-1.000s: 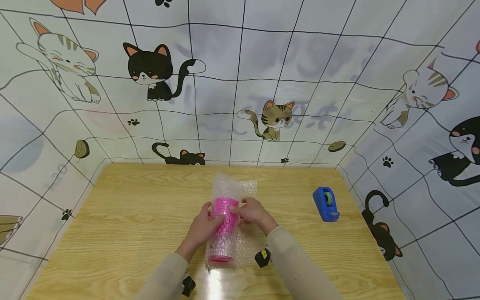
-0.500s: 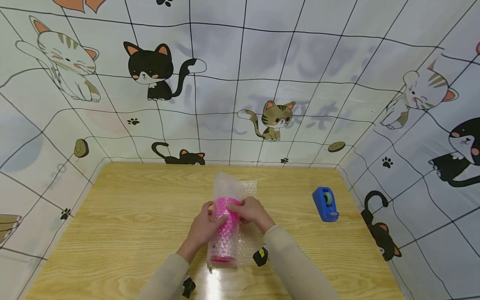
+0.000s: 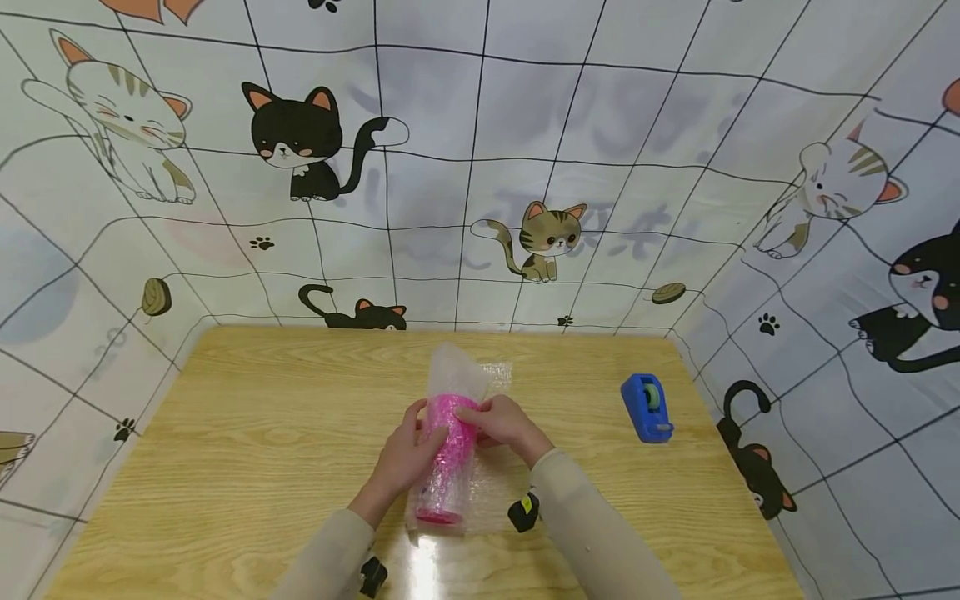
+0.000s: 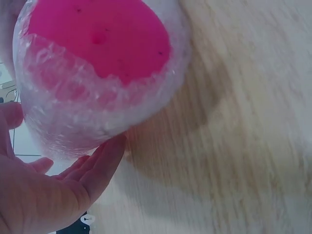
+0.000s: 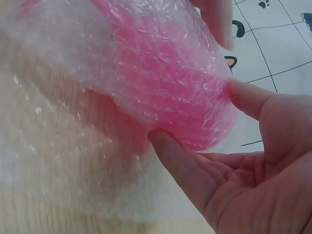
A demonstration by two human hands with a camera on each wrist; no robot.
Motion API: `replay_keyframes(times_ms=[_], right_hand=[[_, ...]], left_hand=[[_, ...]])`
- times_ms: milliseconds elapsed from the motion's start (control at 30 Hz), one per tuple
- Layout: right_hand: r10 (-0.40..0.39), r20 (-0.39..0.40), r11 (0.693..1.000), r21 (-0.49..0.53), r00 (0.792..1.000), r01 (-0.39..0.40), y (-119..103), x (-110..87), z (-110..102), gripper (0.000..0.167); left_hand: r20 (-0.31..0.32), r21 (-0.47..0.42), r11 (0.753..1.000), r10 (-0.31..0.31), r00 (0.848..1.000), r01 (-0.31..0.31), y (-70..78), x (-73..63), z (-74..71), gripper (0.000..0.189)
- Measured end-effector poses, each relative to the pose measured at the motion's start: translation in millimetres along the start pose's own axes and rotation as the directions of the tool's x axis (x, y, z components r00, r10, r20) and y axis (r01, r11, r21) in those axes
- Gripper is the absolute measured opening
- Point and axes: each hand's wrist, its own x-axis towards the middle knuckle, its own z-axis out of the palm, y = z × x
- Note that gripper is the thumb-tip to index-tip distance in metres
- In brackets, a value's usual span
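Note:
A pink cylinder (image 3: 453,454) lies on the table, rolled in clear bubble wrap (image 3: 453,371). Its flat pink end (image 4: 105,36) faces the left wrist camera. The left hand (image 3: 405,457) holds the roll from the left, thumb on top and fingers along the side. From the right, the right hand (image 3: 510,425) grips the roll near its far end, its thumb on the upper surface and its fingers low at the side, as the right wrist view shows. A loose flap of bubble wrap (image 3: 491,496) spreads flat under and right of the roll.
A blue tape dispenser (image 3: 647,408) with a roll of tape stands at the right of the wooden table (image 3: 285,417). Cat-patterned cloth (image 3: 435,192) walls in the table's back and sides.
The roll shifted slightly right and then back left at its near end. The right thumb has slid a little up and left over it. Both hands keep their hold.

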Motion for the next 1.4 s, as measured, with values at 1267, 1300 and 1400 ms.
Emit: replay_keyframes(times_ms=[1267,1300,1400], right_hand=[[0.012,-0.016,1.0,-0.007,1.0,-0.012,5.3,0.0,8.3,0.043],[0.006,-0.032,0.999,-0.031,0.999,-0.007,3.5,-1.2,8.6,0.042],[-0.001,-0.065,0.996,-0.086,0.998,-0.005,-3.4,-4.3,8.5,0.039]], left_hand=[[-0.028,-0.01,0.999,-0.035,0.999,0.034,-0.2,-3.1,-11.3,0.067],[-0.03,-0.006,0.999,-0.033,0.999,0.033,-0.6,-2.9,-11.1,0.066],[-0.033,0.004,1.0,-0.029,0.999,0.029,-0.5,-3.0,-10.8,0.067]])
